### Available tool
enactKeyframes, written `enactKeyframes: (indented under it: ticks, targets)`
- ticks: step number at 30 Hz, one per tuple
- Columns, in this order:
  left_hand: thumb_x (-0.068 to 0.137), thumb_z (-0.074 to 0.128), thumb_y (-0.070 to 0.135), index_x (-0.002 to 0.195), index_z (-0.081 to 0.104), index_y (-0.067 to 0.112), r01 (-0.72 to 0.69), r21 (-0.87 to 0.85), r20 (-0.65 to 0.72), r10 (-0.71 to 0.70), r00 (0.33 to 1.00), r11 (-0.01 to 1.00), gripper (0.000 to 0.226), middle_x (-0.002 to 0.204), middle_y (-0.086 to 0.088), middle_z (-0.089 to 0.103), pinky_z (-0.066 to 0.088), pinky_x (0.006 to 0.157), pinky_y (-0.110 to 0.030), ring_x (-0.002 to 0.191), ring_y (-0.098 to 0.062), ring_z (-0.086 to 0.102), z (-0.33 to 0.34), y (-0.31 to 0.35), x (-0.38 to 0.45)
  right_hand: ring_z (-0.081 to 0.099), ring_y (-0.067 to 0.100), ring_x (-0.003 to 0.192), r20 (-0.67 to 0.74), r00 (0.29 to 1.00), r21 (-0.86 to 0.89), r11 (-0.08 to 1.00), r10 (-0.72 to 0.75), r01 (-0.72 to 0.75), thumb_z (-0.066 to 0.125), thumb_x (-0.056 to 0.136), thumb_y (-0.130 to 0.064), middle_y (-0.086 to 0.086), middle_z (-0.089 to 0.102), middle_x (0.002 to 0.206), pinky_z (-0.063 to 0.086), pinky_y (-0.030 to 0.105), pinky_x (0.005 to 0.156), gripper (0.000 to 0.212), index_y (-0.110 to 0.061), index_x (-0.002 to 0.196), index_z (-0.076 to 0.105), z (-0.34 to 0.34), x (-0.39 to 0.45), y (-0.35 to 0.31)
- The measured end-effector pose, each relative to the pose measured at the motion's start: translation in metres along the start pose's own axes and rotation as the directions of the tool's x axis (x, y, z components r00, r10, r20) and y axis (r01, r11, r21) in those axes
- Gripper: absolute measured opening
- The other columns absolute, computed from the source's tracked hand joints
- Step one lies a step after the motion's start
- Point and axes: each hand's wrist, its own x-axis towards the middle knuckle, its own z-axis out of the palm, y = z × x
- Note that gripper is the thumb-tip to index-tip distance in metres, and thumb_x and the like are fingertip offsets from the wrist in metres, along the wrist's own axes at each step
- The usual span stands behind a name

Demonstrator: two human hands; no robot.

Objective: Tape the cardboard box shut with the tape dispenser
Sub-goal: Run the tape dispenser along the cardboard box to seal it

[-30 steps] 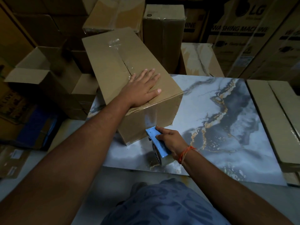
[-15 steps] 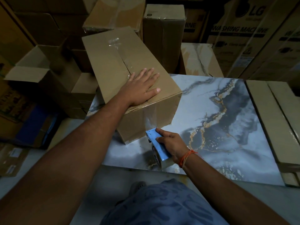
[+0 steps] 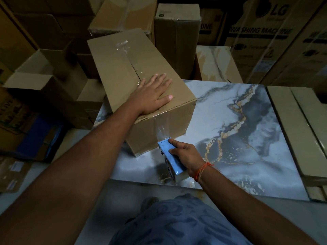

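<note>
A long brown cardboard box (image 3: 120, 71) lies on a marbled slab (image 3: 247, 138), its flaps closed and clear tape running along the top seam. My left hand (image 3: 152, 96) presses flat on the box top near its close end, fingers spread. My right hand (image 3: 187, 152) grips a blue tape dispenser (image 3: 169, 156) low against the box's near end face, just above the slab. A strip of clear tape (image 3: 161, 127) stretches from the top edge down that face to the dispenser.
An open cardboard box (image 3: 40, 80) stands to the left. Taped boxes (image 3: 177, 27) and printed washing machine cartons (image 3: 261, 41) crowd the back. Flat brown cartons (image 3: 297, 131) lie along the slab's right edge. A blue-patterned garment (image 3: 177, 223) on my body fills the bottom.
My right hand has shifted the dispenser slightly up and away from the slab's front edge. The left hand still presses on the box top.
</note>
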Motion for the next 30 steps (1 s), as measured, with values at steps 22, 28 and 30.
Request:
enactKeyframes:
  ticks: [22, 28, 30]
  targets:
    - [0.103, 0.025, 0.064, 0.165, 0.008, 0.032, -0.002, -0.014, 0.0, 0.002, 1.0, 1.0, 0.071, 0.176, 0.004, -0.001, 0.002, 0.128, -0.056, 0.162, -0.02, -0.002, -0.001, 0.0, -0.001, 0.066, 0.037, 0.087, -0.009, 0.984, 0.228, 0.958, 0.178, -0.171, 0.058, 0.092, 0.002, 0.026, 0.066, 0.12, 0.06, 0.035, 0.065, 0.04, -0.006, 0.131, 0.063, 0.006, 0.012, 0.008]
    - [0.103, 0.025, 0.065, 0.165, 0.007, 0.033, -0.004, -0.02, 0.006, 0.004, 1.0, 1.0, 0.072, 0.176, 0.003, -0.001, 0.001, 0.128, -0.055, 0.162, -0.02, -0.003, -0.001, -0.001, -0.001, 0.068, 0.023, 0.096, -0.12, 0.992, -0.101, 0.994, -0.049, 0.036, 0.063, 0.093, -0.011, 0.012, 0.067, 0.131, 0.058, 0.032, 0.081, 0.042, -0.021, 0.133, 0.064, -0.022, -0.011, 0.046]
    - [0.103, 0.025, 0.064, 0.165, 0.007, 0.033, -0.004, -0.022, 0.01, 0.004, 1.0, 1.0, 0.072, 0.176, 0.004, -0.001, 0.001, 0.128, -0.055, 0.162, -0.02, -0.003, -0.001, 0.0, -0.001, 0.07, 0.024, 0.104, -0.153, 0.933, -0.52, 0.829, -0.327, 0.205, 0.063, 0.092, -0.023, 0.004, 0.071, 0.128, 0.056, 0.033, 0.086, 0.042, -0.033, 0.133, 0.064, -0.036, -0.019, 0.045]
